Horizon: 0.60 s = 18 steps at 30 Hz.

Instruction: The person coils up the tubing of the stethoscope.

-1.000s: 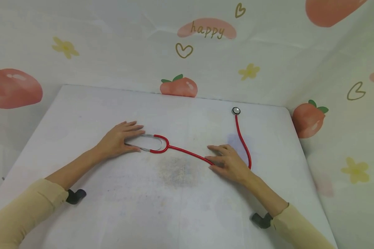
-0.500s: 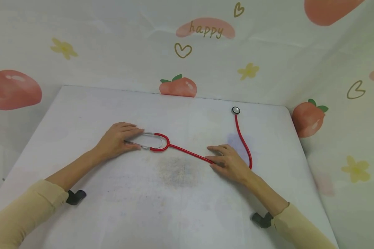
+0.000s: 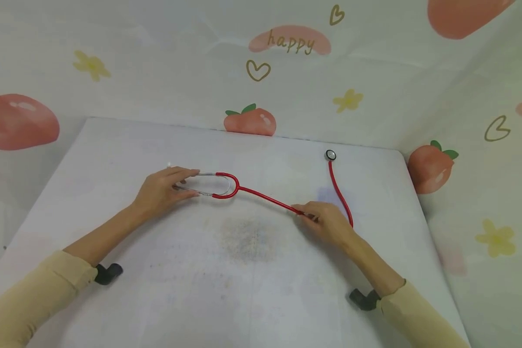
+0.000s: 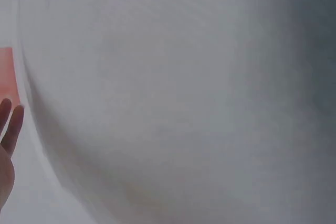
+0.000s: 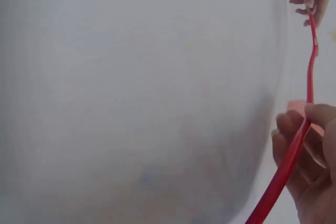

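A red stethoscope stretches between the two hands in the head view. My left hand holds its metal ear tubes between thumb and fingers; one pale eartip shows above the knuckles. Farther right, my right hand pinches the red tube, which crosses its fingers in the right wrist view. Past that hand the tube bends back to the round chestpiece, lying near the table's far edge. The left wrist view catches only a few fingers at its left border.
The white table has a dark smudge near its middle and a bluish stain beside the right hand. A printed cloth with peaches and flowers hangs behind and to the right. A black device sits at each wrist.
The ear tubes and yoke have risen off the table with the left hand. My right fingers have closed on the tube and lifted it slightly. The chestpiece stays where it was.
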{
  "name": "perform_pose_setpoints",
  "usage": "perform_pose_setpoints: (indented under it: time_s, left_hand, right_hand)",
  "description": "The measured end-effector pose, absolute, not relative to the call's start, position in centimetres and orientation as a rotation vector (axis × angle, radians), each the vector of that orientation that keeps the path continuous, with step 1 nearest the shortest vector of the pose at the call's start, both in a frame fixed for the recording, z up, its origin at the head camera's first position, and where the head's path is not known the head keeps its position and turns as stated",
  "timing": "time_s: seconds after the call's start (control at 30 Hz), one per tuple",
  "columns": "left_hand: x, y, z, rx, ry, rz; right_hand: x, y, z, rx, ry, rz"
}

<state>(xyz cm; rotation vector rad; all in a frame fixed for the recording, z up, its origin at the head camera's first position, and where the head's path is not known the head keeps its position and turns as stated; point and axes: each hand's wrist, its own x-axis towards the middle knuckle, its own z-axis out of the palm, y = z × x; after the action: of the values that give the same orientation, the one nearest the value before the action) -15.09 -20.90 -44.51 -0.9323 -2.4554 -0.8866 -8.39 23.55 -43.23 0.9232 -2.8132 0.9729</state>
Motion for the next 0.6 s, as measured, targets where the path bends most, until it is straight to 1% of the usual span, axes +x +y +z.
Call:
perform_pose_setpoints:
  time_s: [0.17,0.6]
  left_hand:
    - [-15.3,-20.5,-43.8,-0.871,-2.437,-0.922]
    - [-15.9,-19.0,-42.3,-0.776,-2.346,-1.012]
  right_hand:
    - [-8.9,23.4,-42.8,0.827,-2.775,1.131]
    - [-9.7,22.2,-42.5,0.811,-2.627,1.074]
